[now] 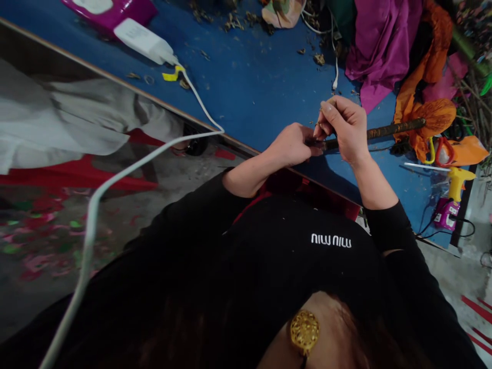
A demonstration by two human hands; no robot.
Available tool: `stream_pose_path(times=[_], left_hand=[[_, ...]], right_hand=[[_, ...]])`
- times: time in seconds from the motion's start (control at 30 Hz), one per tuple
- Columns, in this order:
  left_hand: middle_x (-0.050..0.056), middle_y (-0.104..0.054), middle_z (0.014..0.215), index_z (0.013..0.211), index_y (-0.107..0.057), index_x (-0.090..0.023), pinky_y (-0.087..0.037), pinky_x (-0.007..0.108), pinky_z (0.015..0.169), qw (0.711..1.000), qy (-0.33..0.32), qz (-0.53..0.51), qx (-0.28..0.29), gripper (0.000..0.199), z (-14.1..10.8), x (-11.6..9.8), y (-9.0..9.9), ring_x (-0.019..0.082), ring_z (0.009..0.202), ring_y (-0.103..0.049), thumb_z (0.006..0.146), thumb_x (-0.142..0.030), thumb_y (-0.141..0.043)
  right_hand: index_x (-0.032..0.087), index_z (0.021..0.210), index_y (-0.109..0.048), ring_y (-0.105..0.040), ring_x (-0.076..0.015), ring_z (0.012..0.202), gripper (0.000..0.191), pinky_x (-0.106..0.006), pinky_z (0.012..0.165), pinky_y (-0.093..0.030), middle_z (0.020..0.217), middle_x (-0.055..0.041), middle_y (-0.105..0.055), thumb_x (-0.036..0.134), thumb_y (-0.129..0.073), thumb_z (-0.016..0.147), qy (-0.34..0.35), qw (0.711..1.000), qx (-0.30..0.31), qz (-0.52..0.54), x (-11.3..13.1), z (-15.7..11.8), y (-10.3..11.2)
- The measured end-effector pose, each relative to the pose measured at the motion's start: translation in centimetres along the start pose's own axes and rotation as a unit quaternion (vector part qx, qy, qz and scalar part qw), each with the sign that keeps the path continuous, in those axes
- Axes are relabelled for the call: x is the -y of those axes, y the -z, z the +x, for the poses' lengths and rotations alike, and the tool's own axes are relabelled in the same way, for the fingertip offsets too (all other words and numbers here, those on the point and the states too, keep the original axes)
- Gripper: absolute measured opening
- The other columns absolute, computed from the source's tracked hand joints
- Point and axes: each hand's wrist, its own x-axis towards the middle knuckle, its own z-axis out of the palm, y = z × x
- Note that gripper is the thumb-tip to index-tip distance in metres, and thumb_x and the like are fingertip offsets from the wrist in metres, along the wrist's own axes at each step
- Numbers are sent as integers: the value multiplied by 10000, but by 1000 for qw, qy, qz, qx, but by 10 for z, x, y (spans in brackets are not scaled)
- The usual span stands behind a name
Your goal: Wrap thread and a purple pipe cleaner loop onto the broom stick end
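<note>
A dark brown stick (395, 128) lies slantwise over the table's near edge, its far end meeting an orange crinkled paper piece (438, 114). My left hand (292, 146) is closed round the stick's near end, with its fingertips partly hidden. Above the stick, my right hand (346, 125) is closed in a pinch, thumb against fingers. A small brownish bit shows at those fingertips, too small to name. The right wrist crosses in front of part of the stick.
On the blue table (249, 77) lie magenta cloth (384, 41), red-handled scissors (446, 152), a yellow glue gun (459, 179), a white power strip (146, 41) and dry scraps. Its white cable (126, 177) hangs across the left. Pale fabric (77, 113) is beyond the table edge.
</note>
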Motion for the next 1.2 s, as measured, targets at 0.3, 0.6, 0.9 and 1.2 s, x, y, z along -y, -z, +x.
stream_pose_path(times=[0.3, 0.6, 0.9, 1.2], left_hand=[[-39, -585, 593, 702, -641, -154, -453, 236, 494, 998, 4, -52, 28, 80, 6, 2, 2, 108, 482, -539, 683, -176, -715], [-34, -597, 539, 672, -697, -144, -403, 202, 477, 996, 25, -47, 66, 47, 4, -16, 12, 93, 461, -539, 684, -190, -699], [-53, -584, 543, 636, -651, -143, -432, 201, 493, 996, 40, -61, 41, 119, 2, -18, 7, 75, 463, -524, 686, -58, -716], [10, -718, 646, 869, -802, -108, -437, 208, 505, 996, 72, -37, 44, 134, 1, -20, 11, 77, 466, -542, 766, -158, -734]], right_hand=[[223, 700, -562, -606, -72, 533, 568, -206, 547, -518, 547, 92, -445, 747, -708, 866, -7, 1000, -11, 18, -5, -5, 3], [216, 675, -550, -598, -79, 525, 589, -216, 538, -504, 545, 76, -456, 749, -704, 872, 10, 999, 14, 31, -4, -14, 9], [219, 700, -561, -564, -62, 520, 520, -214, 563, -514, 559, 89, -417, 667, -698, 925, 9, 999, -12, 38, -6, -5, 7], [223, 666, -564, -528, -54, 466, 541, -208, 487, -442, 539, 88, -422, 686, -719, 899, 27, 999, -43, 6, 3, -30, 25]])
